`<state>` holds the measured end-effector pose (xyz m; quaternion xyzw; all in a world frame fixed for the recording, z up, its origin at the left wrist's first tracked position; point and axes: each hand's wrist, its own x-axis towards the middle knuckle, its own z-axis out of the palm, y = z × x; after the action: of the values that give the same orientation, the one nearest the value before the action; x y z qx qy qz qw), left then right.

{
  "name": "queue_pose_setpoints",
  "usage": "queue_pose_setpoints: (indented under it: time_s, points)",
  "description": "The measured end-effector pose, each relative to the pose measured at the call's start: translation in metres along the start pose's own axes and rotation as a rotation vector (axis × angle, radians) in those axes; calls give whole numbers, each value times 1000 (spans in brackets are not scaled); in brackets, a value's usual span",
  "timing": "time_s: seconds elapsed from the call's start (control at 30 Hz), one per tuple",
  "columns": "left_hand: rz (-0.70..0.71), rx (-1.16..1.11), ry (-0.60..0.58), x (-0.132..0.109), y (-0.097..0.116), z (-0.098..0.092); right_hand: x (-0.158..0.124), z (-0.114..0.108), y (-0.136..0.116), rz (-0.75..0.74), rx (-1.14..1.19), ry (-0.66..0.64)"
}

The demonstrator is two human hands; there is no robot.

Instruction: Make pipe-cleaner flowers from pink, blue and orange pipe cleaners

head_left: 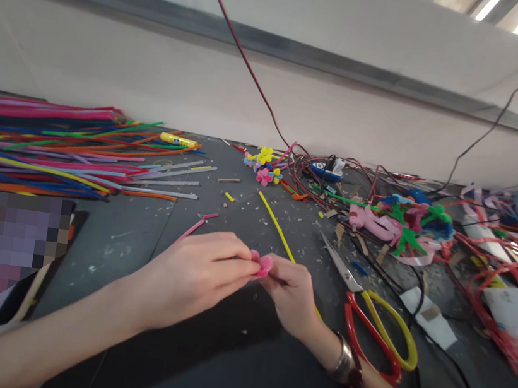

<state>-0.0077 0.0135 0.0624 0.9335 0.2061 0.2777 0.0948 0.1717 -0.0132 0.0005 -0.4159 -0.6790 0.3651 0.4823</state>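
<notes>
Between my two hands, a small pink pipe cleaner flower [261, 264] is pinched over the middle of the dark table [200, 352]. My left hand [204, 269] grips its left side with fingertips pressed together. On the other side, the thumb and fingers of my right hand [292, 292] close on the same flower. A yellow pipe cleaner [278, 225] lies on the table and passes under my right wrist. Beyond my left hand lies a short piece of pink pipe cleaner [195, 225]. Scissors [363, 293] with red and yellow handles rest, blades apart, right of my right hand.
Bundles of coloured pipe cleaners [45, 153] spread across the back left, with a yellow tube [179, 141] on them. Finished small flowers [266, 166] sit near the wall. Tangled wires [296, 164], ribbons [381, 226] and red plastic strips [480, 287] crowd the right.
</notes>
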Motion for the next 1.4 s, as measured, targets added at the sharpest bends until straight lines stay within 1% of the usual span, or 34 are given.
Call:
queue_pose_setpoints:
  time_s: [0.07,0.1,0.13,0.2,0.23,0.3,0.33,0.4,0.53,0.6,0.67,0.73,0.8,0.93,1.0,1.13,1.2,1.3,1.4]
  points:
    - [-12,-25,24,-1,-1,3,0,0,-1,-2,-5,1]
    - [-42,-52,46,0,-2,2,1,0,-1,3,-7,14]
    - [-95,-88,67,2,-3,0,2,-1,-1,13,-2,34]
    - [-262,-174,83,6,-7,-5,3,-2,0,46,38,89]
    - [-359,-225,60,9,-9,-7,4,-3,0,64,70,119]
    - [-530,-358,-32,14,-12,-7,6,-5,2,88,140,165]
    - [-590,-443,-74,16,-13,-5,6,-6,3,90,169,178]
    - [-654,-629,-97,17,-14,6,7,-6,5,83,216,194]
    - [-680,-898,-44,12,-15,32,5,-3,8,116,289,165]
    - [-688,-988,-40,7,-17,41,3,-1,10,139,329,135]
    - [-710,-1042,-44,3,-19,46,2,0,11,148,376,108]
    - [-716,-1080,-53,0,-21,48,1,1,12,160,426,78]
    - [-694,-1133,-71,-2,-23,50,1,1,11,185,494,35]
    - [-668,-1293,-88,-5,-25,54,3,-1,6,223,595,-106]
    - [-688,-1342,-91,-6,-27,56,5,-3,3,208,564,-151]
    - [-708,-1360,-107,-6,-28,56,8,-8,-1,147,448,-183]
    - [-706,-1387,-120,-5,-27,55,7,-9,0,130,441,-207]
    - [-718,-1483,-140,-5,-21,55,6,-9,2,152,529,-275]
    - [-749,-1628,-156,-6,-14,58,5,-8,2,214,691,-328]
